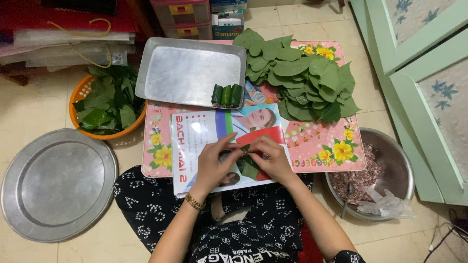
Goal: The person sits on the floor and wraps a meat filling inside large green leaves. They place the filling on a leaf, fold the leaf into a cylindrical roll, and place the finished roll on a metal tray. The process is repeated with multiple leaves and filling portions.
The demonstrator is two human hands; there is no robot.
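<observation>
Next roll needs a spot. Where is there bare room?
The rectangular tray is bare left of the three rolls. The round tray on the floor holds nothing. Crowded: the leaf pile, and the magazine under both hands.

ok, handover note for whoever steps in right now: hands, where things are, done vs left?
Left hand and right hand: both closed on one green leaf, mid-fold over the magazine.
Done: three rolled leaves on the rectangular metal tray.
Left: leaf pile on the low table, more leaves in the orange basket, minced filling in the steel bowl at right. Round tray at left.
</observation>
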